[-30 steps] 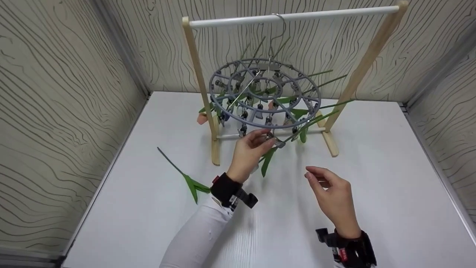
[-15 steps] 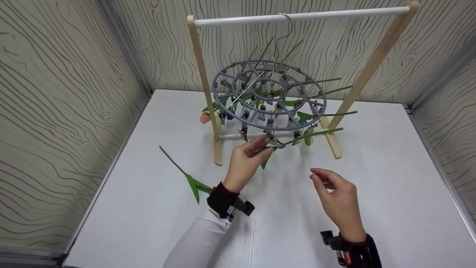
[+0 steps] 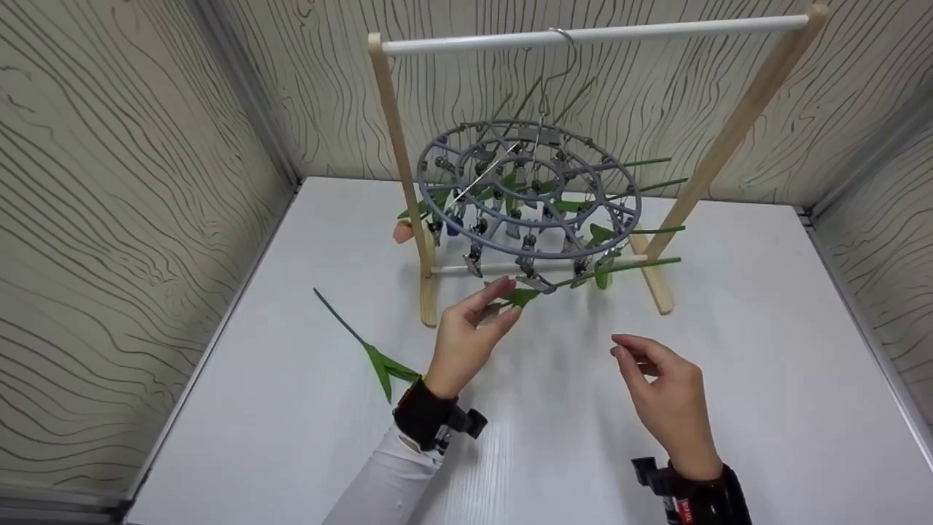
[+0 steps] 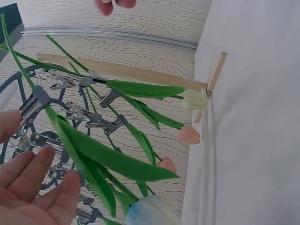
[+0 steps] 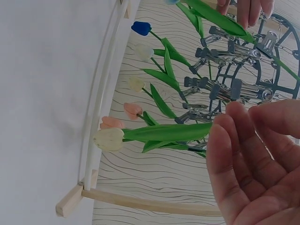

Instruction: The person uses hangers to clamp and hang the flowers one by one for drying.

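In the head view, a round grey clip hanger [image 3: 503, 250] hangs from a rack, with artificial tulips clipped around it. My left hand [image 3: 461, 343] is just left of a front clip [image 3: 538, 284], fingers spread and holding nothing. That clip grips the stem of a tulip whose green leaf [image 3: 521, 297] shows beside my fingertips. The left wrist view shows its blue-and-white bloom [image 4: 152, 211] pointing down toward the table. My right hand [image 3: 667, 397] hovers over the table at the right, fingers loosely bent around nothing. Another tulip [image 3: 375, 357] lies at the left, its bloom hidden behind my left wrist.
The rack has wooden legs [image 3: 399, 146] and a white top bar [image 3: 656, 30]. Several stems [image 3: 641, 264] stick out to the right of the hanger. Wood-patterned panels [image 3: 146, 146] enclose the white table [image 3: 240, 437] at the left, back and right.
My left hand has let go of the front clip and drawn back left and down. The clipped tulip's stem has swung lower. My right hand has barely moved.
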`<move>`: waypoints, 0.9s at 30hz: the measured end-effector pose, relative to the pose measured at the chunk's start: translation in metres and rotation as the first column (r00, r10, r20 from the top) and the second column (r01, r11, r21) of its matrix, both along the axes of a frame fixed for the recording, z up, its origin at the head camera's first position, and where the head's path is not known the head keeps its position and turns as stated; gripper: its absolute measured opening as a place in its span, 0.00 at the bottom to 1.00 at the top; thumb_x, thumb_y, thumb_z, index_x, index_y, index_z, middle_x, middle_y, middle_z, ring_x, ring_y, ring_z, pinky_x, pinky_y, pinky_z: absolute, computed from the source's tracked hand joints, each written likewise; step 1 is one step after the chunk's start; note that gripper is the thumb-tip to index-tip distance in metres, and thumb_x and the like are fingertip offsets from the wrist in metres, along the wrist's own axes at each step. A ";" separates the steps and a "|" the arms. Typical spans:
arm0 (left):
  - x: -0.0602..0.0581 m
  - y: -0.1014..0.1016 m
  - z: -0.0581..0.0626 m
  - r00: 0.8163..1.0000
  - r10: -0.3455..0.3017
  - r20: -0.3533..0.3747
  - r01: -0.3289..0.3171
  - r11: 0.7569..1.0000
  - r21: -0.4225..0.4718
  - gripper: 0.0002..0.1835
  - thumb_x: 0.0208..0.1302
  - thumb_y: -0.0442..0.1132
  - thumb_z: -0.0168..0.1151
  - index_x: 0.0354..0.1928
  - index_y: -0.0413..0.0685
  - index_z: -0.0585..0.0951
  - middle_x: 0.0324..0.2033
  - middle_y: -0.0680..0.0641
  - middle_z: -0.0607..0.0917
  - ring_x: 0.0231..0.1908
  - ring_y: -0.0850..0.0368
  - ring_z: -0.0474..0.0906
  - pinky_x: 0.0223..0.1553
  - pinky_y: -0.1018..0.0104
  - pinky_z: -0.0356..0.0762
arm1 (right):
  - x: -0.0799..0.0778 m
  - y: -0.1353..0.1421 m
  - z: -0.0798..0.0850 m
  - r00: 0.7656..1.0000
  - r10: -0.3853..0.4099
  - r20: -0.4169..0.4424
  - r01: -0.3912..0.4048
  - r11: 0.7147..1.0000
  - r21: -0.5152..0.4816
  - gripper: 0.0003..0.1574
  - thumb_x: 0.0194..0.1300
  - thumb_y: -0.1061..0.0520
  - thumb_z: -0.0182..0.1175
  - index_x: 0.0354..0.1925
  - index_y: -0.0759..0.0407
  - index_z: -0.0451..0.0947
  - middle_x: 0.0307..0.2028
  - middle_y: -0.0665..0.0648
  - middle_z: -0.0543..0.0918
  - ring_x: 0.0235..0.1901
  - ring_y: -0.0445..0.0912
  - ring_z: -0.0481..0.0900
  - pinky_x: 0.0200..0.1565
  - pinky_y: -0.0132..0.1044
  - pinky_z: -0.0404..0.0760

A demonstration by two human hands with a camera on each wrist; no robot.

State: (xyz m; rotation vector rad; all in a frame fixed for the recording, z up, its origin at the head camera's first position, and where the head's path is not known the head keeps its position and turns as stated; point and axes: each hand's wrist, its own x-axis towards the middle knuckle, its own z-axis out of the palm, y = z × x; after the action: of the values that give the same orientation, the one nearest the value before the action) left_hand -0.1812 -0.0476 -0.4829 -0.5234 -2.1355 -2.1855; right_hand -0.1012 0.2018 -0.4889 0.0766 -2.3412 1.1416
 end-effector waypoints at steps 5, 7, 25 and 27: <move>0.007 -0.015 0.001 0.995 0.075 -0.066 -0.079 0.995 -0.062 0.20 0.71 0.39 0.67 0.61 0.40 0.82 0.58 0.43 0.86 0.62 0.48 0.80 0.62 0.59 0.81 | 0.002 0.001 -0.002 1.000 -0.009 0.011 0.009 1.000 0.004 0.11 0.64 0.69 0.69 0.45 0.63 0.88 0.35 0.55 0.92 0.34 0.24 0.81 0.38 0.15 0.78; 0.007 -0.028 -0.001 0.990 0.122 -0.073 -0.129 0.987 -0.100 0.16 0.72 0.40 0.66 0.58 0.42 0.84 0.54 0.44 0.88 0.57 0.48 0.82 0.56 0.62 0.82 | 0.002 0.003 -0.004 1.000 -0.014 0.021 0.014 1.000 0.005 0.11 0.64 0.69 0.69 0.45 0.63 0.88 0.35 0.55 0.92 0.34 0.25 0.81 0.38 0.15 0.78; -0.080 -0.211 -0.072 0.874 0.477 0.096 -0.196 0.526 -0.827 0.23 0.77 0.45 0.53 0.60 0.31 0.77 0.53 0.29 0.84 0.53 0.33 0.82 0.56 0.43 0.79 | 0.007 0.019 -0.040 0.962 -0.030 0.273 -0.037 0.971 0.235 0.11 0.68 0.65 0.66 0.48 0.60 0.86 0.43 0.57 0.90 0.41 0.50 0.87 0.42 0.46 0.88; -0.085 -0.217 -0.075 0.854 0.505 0.124 -0.172 0.500 -0.849 0.24 0.77 0.46 0.53 0.57 0.29 0.78 0.53 0.28 0.84 0.53 0.32 0.82 0.56 0.43 0.79 | 0.008 0.020 -0.043 0.962 -0.039 0.269 -0.033 0.966 0.257 0.11 0.67 0.66 0.66 0.48 0.60 0.86 0.43 0.57 0.90 0.40 0.50 0.87 0.42 0.45 0.88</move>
State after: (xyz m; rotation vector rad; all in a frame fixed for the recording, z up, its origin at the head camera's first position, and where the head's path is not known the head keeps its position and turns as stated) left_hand -0.2661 -0.2647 -0.5578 0.3654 -3.0511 -0.9947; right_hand -0.0930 0.2218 -0.5321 0.0092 -2.7250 0.8831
